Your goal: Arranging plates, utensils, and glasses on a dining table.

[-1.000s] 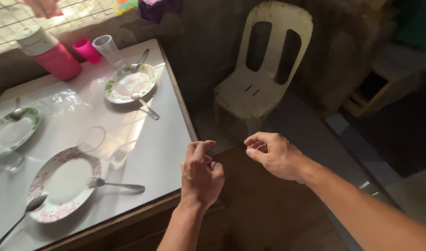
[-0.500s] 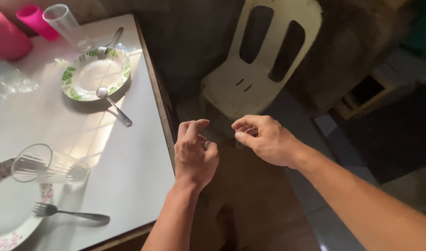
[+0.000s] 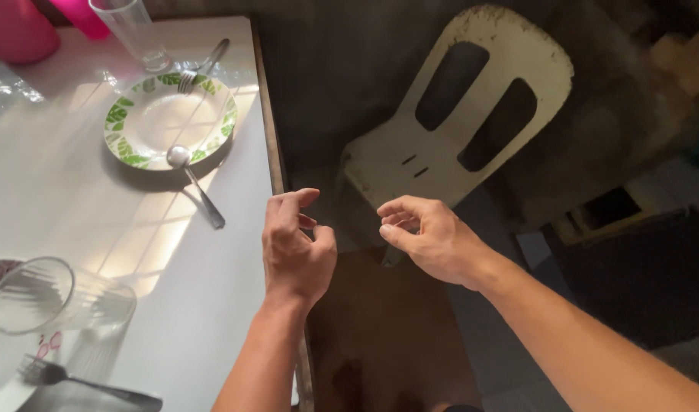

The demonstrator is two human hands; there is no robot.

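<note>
Left hand (image 3: 296, 252): grip loosely curled, holding nothing, above the desk (image 3: 212, 305) edge.
Right hand (image 3: 429, 240): thumb and forefinger nearly pinched; whether anything sits between them cannot be told.
Chair (image 3: 441, 145): white plastic, just beyond both hands.
Plate (image 3: 170, 118): green-leafed, spoon (image 3: 197, 183) on its rim.

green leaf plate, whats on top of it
A spoon rests on the green leaf plate, handle trailing onto the table; a fork lies across its far rim. No food visible.
</note>
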